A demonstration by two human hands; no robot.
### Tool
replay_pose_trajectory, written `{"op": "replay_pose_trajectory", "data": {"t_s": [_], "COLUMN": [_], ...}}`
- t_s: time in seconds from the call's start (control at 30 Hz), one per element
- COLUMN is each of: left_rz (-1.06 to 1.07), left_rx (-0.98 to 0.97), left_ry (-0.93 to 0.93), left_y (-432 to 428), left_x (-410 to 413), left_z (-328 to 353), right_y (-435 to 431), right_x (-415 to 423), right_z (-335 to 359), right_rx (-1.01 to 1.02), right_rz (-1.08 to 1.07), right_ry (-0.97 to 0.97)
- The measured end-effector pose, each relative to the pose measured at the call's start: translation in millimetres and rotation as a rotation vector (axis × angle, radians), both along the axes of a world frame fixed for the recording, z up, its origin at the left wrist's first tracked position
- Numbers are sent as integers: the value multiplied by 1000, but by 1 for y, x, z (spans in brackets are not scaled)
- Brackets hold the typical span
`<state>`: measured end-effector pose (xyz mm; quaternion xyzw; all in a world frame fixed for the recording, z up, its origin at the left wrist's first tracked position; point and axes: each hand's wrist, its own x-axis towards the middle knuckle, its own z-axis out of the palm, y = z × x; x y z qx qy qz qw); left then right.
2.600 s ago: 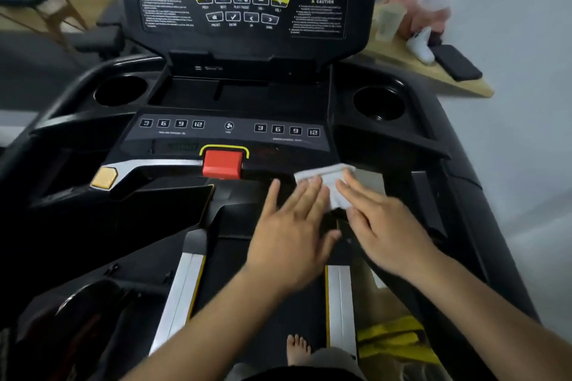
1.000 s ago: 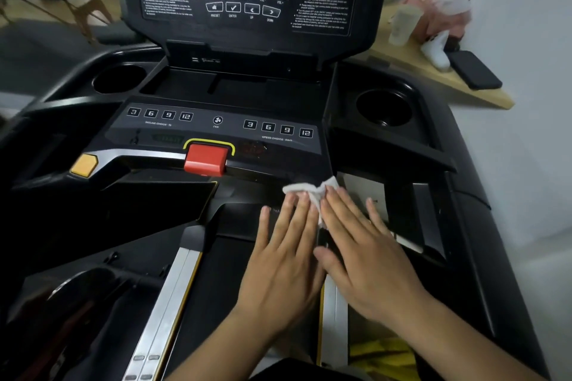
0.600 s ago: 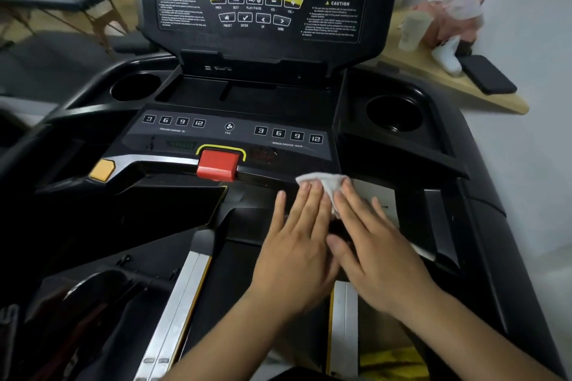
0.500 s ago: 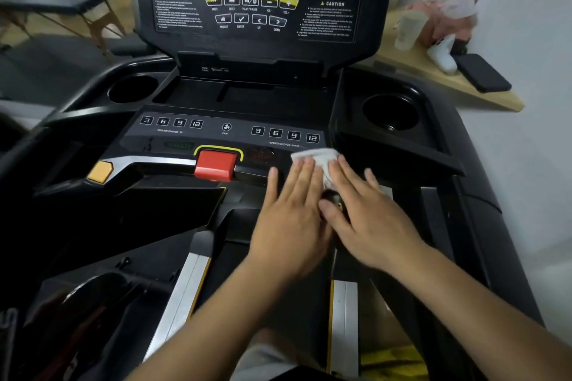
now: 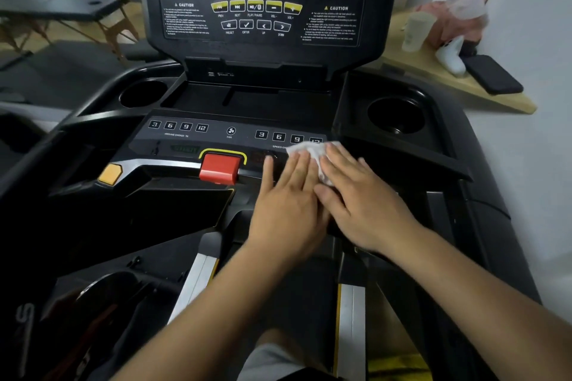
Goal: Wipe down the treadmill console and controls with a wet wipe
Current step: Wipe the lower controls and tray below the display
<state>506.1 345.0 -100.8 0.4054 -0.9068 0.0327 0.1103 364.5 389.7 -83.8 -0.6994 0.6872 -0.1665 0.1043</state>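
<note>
The wipe [image 5: 312, 153] is pressed flat under the fingers of both the left hand [image 5: 288, 204] and right hand [image 5: 359, 195], neither closed around it, at the console's [image 5: 216, 136] 3 o'clock end, presumably for even pressure.

The room is dim. The black console [image 5: 257, 9] looks very dark, and its small words are fuzzy. The white wall [image 5: 526, 25] on the right is the brightest part. Edges bend and curve, like through a fish-eye. The far left is blurry.
</note>
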Motion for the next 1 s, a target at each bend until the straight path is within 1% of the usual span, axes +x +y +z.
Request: {"op": "replay_pose_trajectory", "data": {"t_s": [0.1, 0.2, 0.27, 0.33, 0.4, 0.53, 0.6, 0.7, 0.77, 0.83, 1.0], "left_rz": [40, 29, 17, 10, 37, 127, 117, 63, 39, 45, 155], "left_rx": [38, 44, 42, 70, 93, 73, 63, 28, 51, 55, 102], "left_ry": [-94, -63, -18, -14, -56, -126, -109, -17, 2, -17, -140], "left_y": [-19, -4, 10, 10, -7, -40, -33, -3, 4, -7, -50], "left_x": [-1, 11, 23, 29, 26, 16, 23, 43, 51, 50, 33], "left_z": [10, 8, 2, 0, 7, 16, 13, 1, -5, -4, 17], "right_y": [-27, -9, 13, 19, 2, -42, -37, -1, 12, 3, -50], "right_x": [-3, 5, 13, 16, 15, 11, 16, 31, 39, 38, 30], "right_z": [0, -4, -9, -9, 0, 15, 14, 2, -2, 3, 19], "right_rx": [-13, -47, -31, 10, 27, 66, 63, 19, -13, 6, 67], "right_rz": [15, 56, 90, 92, 80, 53, 49, 94, 104, 104, 87], "right_ry": [-51, -33, 16, 93, 132, 188, 214, 236, 224, 218, 260]}}
